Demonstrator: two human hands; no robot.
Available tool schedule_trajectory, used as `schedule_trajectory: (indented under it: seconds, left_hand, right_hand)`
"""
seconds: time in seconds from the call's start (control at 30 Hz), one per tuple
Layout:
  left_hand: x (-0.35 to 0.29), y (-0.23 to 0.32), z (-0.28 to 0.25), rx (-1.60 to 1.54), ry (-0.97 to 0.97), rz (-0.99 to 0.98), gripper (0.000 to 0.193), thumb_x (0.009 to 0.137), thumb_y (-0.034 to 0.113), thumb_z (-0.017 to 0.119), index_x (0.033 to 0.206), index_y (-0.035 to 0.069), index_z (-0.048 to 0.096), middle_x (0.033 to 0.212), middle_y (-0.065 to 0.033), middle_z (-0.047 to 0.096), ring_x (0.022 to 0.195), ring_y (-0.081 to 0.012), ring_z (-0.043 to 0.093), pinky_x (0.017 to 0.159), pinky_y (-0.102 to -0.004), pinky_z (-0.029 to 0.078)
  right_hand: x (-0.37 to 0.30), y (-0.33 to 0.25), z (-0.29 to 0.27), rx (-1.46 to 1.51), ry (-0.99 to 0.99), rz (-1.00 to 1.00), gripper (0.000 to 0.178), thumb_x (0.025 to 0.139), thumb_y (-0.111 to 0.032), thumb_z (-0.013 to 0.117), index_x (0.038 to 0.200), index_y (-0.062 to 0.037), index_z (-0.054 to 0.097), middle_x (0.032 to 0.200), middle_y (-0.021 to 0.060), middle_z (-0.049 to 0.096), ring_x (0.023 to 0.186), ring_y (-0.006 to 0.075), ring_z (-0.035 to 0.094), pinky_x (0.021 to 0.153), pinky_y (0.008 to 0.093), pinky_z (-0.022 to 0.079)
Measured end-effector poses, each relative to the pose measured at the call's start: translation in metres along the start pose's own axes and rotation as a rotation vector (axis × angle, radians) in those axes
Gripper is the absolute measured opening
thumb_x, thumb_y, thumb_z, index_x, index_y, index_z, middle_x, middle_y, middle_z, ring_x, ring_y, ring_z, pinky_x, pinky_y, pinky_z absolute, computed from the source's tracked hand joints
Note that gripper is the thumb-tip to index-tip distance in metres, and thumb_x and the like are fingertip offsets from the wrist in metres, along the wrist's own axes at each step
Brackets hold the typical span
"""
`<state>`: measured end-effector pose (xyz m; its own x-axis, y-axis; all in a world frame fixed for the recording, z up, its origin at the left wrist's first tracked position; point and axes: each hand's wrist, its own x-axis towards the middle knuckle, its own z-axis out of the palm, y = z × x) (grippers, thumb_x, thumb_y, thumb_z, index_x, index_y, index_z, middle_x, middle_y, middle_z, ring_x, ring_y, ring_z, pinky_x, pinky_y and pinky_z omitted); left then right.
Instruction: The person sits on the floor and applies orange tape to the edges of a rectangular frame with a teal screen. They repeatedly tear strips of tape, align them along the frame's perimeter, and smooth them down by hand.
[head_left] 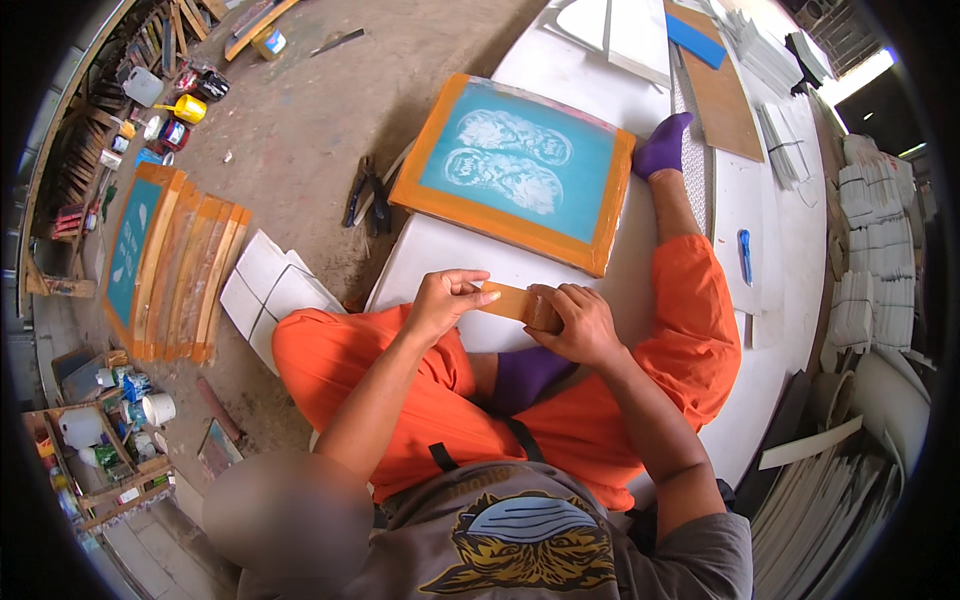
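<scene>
Between my hands stretches a short strip of brown packing tape (507, 302). My left hand (447, 303) pinches its loose end between thumb and fingers. The tape roll (545, 315) sits in the grip of my right hand (583, 320), with the fingers bent over it. Just beyond my hands lies a screen printing frame (412, 186) edged with brown tape. Its teal mesh (480, 115) bears two white sole-shaped designs. The frame rests on the white work surface (420, 262), close to my outstretched foot.
Pliers (376, 205) lie left of the frame, and a blue cutter knife (745, 256) lies to the right. Several frames (180, 270) stand on the floor at left beside tied white sheets (270, 285). Paint containers (185, 108) line the far left; bundled stacks (872, 240) sit at far right.
</scene>
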<state>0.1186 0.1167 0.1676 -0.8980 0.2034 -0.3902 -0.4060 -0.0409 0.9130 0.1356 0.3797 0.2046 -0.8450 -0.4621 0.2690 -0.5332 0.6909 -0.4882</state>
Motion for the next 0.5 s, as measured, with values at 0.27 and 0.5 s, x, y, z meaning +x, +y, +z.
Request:
schedule_trajectory:
  seconds: [0.27,0.5]
  left_hand:
    - [0.010,0.003,-0.015,0.013,-0.028,0.004,0.020,0.086,0.012,0.086,0.096,-0.003,0.077,0.087,-0.0067,0.076,0.079,-0.0104,0.068,0.076,-0.0255,0.055]
    - [0.033,0.009,-0.045,0.044,-0.088,0.049,0.017,0.088,0.010,0.084,0.096,-0.004,0.078,0.087,-0.0087,0.077,0.077,-0.0096,0.070,0.074,-0.0243,0.056]
  right_hand:
    - [0.010,0.001,0.004,-0.002,-0.034,0.005,0.061,0.070,-0.030,0.090,0.123,-0.0103,0.067,0.085,0.0095,0.068,0.079,0.0308,0.069,0.071,0.0424,0.055]
    - [0.017,0.005,0.006,-0.067,-0.058,0.027,0.062,0.072,-0.032,0.088,0.123,-0.0062,0.066,0.086,0.0101,0.071,0.080,0.0298,0.072,0.071,0.0424,0.057]
